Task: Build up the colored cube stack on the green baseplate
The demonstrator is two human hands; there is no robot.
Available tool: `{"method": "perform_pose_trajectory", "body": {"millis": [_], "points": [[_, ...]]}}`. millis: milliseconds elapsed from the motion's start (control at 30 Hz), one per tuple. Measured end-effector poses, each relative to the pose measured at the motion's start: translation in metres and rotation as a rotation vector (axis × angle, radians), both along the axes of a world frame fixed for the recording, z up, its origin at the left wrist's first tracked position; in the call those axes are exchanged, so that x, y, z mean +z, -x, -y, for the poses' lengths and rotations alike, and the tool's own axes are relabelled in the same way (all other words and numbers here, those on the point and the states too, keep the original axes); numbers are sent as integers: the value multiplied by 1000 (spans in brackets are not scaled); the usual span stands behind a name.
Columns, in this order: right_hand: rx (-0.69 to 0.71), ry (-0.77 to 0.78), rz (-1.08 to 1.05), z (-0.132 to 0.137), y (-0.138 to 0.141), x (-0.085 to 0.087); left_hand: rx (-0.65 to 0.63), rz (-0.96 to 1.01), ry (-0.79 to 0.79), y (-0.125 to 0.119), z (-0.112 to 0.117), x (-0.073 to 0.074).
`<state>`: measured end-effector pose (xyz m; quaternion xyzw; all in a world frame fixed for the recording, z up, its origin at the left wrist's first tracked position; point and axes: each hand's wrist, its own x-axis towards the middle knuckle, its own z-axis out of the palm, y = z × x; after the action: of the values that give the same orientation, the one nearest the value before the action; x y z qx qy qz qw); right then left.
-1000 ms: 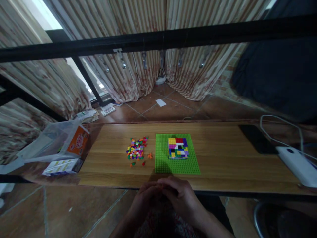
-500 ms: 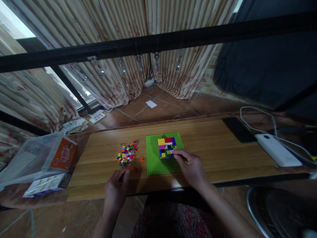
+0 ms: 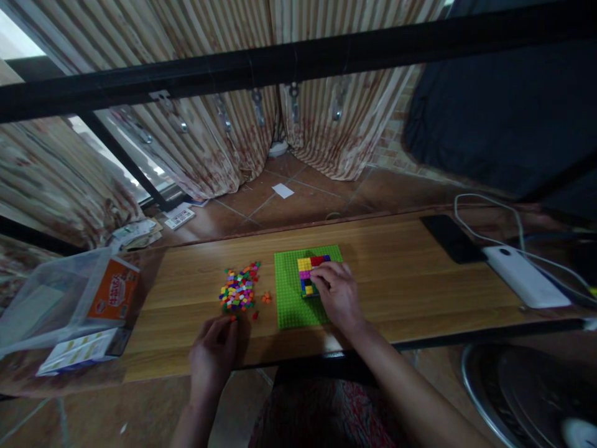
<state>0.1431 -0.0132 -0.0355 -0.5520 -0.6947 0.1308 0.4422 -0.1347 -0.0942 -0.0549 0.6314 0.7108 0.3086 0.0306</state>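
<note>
A green studded baseplate [image 3: 290, 305] lies on the wooden table, bearing a square build of coloured toy bricks [image 3: 304, 266] in yellow, red, blue, pink and black. My right hand [image 3: 339, 295] is over the build's right side, thumb and forefinger pinched at its upper middle; whatever is between the fingertips is hidden. My left hand [image 3: 213, 351] rests at the table's near edge, fingers curled, with a small orange-red brick [image 3: 234, 318] at the fingertips. Just beyond it lies a loose pile of mixed small bricks [image 3: 239, 289]. A few orange bricks [image 3: 266, 297] and a red brick [image 3: 255, 315] lie beside the pile.
A black phone [image 3: 452, 238] and a white power bank [image 3: 525, 277] with a cable lie at the table's right end. Left of the table are a clear plastic bin [image 3: 56, 298], an orange box [image 3: 114, 289] and a white box [image 3: 81, 351]. A dark bar [image 3: 280, 62] crosses beyond the table.
My right hand has moved left and slightly away from me, from the build's lower right corner to over its middle. My left hand has shifted a little left.
</note>
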Motion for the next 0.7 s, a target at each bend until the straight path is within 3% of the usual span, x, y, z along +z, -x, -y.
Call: {"method": "perform_pose_trajectory", "body": {"millis": [267,700], "points": [[17,-4,-34,-1,-1,-5,-47,-14,-36,-10,-9,-4],[-58,103,-107,4,-4,5,-89,97,20,-22,-5,-5]]}}
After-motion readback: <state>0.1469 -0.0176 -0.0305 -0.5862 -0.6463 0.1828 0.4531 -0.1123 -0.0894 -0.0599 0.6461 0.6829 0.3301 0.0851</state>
